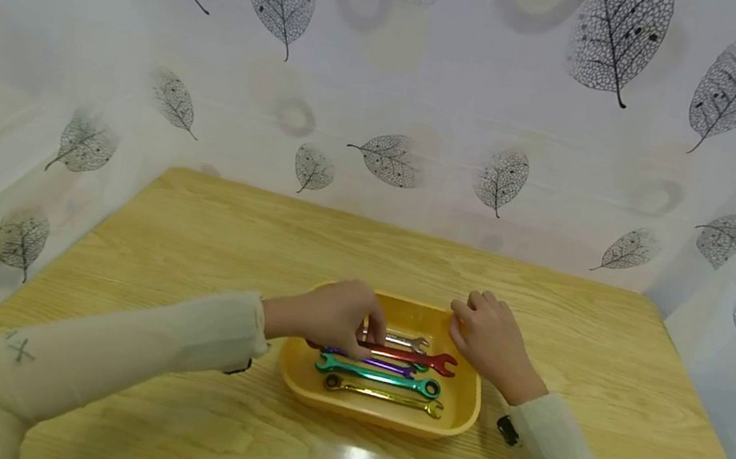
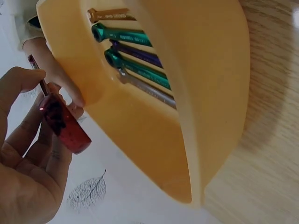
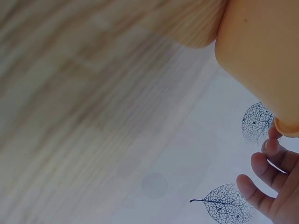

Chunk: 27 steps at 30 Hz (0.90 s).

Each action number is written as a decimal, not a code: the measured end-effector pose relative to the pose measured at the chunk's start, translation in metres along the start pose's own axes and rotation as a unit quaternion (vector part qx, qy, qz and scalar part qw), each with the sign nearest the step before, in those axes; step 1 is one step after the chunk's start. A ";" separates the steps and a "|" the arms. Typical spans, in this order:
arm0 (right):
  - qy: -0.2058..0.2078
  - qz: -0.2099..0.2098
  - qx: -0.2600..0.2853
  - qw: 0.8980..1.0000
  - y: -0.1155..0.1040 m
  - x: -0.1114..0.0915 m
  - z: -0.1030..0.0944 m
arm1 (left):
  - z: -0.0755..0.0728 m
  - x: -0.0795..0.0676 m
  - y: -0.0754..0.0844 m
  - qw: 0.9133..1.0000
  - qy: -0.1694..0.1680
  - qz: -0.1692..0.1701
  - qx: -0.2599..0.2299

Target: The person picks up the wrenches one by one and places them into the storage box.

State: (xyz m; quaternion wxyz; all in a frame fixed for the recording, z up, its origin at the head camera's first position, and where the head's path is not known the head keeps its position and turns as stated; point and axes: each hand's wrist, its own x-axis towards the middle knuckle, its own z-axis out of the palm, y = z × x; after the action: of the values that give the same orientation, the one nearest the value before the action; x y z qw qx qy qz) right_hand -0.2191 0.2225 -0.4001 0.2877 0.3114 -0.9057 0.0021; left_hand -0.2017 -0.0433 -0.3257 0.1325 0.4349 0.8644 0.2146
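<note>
My left hand (image 1: pixel 341 313) holds a red wrench (image 1: pixel 407 357) between thumb and fingers over the yellow plastic tray (image 1: pixel 373 417). In the left wrist view the red wrench (image 2: pixel 70 128) is seen end-on, apart from the others. At the tray's far right corner, my right hand (image 1: pixel 487 339) pinches the rim, thumb on the inner side. Below the red wrench lie a silver wrench (image 1: pixel 404 341), a purple wrench (image 1: pixel 389 365), a green wrench (image 1: pixel 376 375) and a gold wrench (image 1: pixel 384 396), roughly parallel. A second green wrench (image 2: pixel 135 70) shows between the purple and silver ones.
The tray stands on a wood-grain table (image 1: pixel 249 242). Behind the table and along its sides hangs a pale curtain (image 1: pixel 434 94) printed with grey leaves. Both sleeved forearms reach in from the near side.
</note>
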 end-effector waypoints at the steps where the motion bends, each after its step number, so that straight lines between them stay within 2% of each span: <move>1: -0.001 0.000 0.000 1.000 0.000 0.000 0.000 | 0.001 0.001 0.001 1.000 -0.006 -0.001 0.002; 11: -0.005 0.001 0.002 1.000 0.001 0.001 -0.001 | 0.015 0.010 0.010 0.999 -0.050 -0.005 0.011; 27: -0.013 0.005 -0.001 1.000 0.001 0.001 -0.002 | 0.034 0.022 0.015 0.996 -0.086 -0.032 -0.012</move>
State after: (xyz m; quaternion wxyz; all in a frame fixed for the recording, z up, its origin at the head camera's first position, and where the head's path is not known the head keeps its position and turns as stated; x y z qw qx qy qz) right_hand -0.2193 0.2233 -0.3978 0.2767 0.3064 -0.9108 -0.0016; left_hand -0.1896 -0.0090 -0.3490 0.2180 0.4226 0.8605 0.1830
